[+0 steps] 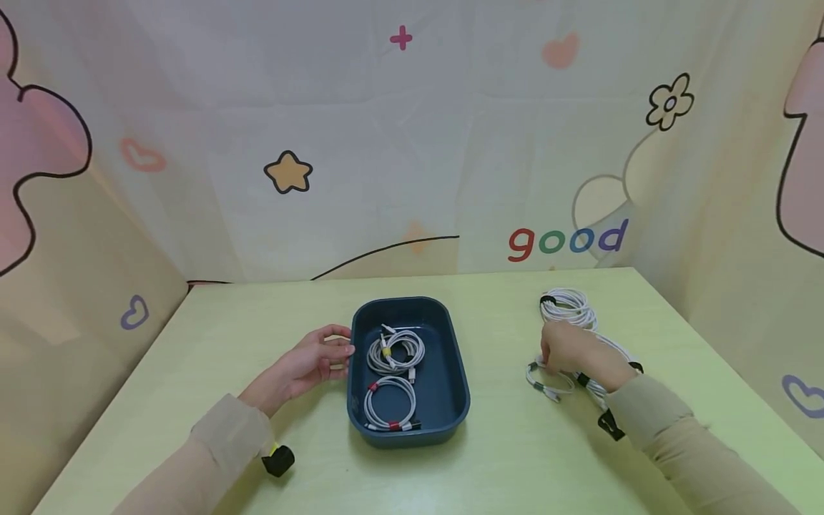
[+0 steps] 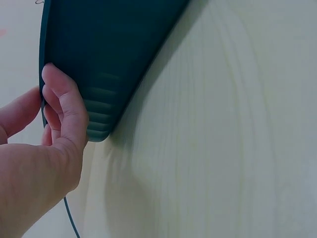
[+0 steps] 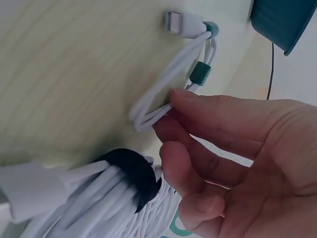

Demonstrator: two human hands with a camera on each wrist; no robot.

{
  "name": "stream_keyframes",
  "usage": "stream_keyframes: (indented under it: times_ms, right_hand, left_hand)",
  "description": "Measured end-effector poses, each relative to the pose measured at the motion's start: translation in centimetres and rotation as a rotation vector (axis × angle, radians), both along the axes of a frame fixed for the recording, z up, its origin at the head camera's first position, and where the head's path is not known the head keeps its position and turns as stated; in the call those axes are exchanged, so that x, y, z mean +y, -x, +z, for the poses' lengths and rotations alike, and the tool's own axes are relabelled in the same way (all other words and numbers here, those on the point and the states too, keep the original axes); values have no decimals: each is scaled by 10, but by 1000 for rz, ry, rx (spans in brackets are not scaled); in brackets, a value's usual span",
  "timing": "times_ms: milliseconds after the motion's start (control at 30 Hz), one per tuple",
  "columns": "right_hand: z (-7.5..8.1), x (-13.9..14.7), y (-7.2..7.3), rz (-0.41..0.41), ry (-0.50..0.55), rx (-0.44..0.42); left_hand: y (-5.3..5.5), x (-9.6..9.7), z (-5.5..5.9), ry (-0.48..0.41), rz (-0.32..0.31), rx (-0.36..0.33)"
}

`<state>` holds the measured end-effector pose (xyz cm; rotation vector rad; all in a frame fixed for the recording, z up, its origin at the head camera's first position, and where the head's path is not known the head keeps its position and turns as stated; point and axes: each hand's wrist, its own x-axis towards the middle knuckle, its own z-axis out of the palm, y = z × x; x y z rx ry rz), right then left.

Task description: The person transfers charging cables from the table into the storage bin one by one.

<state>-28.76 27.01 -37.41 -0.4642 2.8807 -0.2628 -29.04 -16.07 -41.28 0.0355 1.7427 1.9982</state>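
A dark blue bin (image 1: 458, 372) stands at mid-table, holding coiled white cables: one with a yellow tie (image 1: 412, 343), another with red ties (image 1: 393, 383). At its left side my left hand (image 1: 318, 361) holds the rim; in the left wrist view the thumb meets the rim while bent fingers lie against the outer wall. On the right, my right hand (image 1: 573, 350) pinches a short looped white charging cable (image 3: 171, 69) between thumb and fingers. Green ties (image 3: 200, 73) wrap that cable, and its connector (image 3: 185, 25) points away from the fingers.
Beyond the right hand lies a thick white cable coil (image 1: 569, 307) with a black strap. Another white cable bundle (image 3: 89, 213), bound by a black band (image 3: 131, 173), lies beside and partly beneath the right hand. A printed cloth (image 1: 386, 179) backs the pale table (image 1: 502, 465).
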Motion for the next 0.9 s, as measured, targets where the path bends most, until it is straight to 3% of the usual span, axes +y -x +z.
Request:
stream_keyframes:
  times_ms: [167, 633, 900]
  right_hand:
    - [-4, 3, 3, 11, 40, 7]
    - [7, 10, 1, -17, 374, -142]
    - [4, 11, 3, 10, 393, -134]
  left_hand:
    - [-1, 1, 1, -3, -1, 4]
    - [-2, 1, 1, -11, -8, -2]
    - [-2, 1, 1, -7, -3, -4]
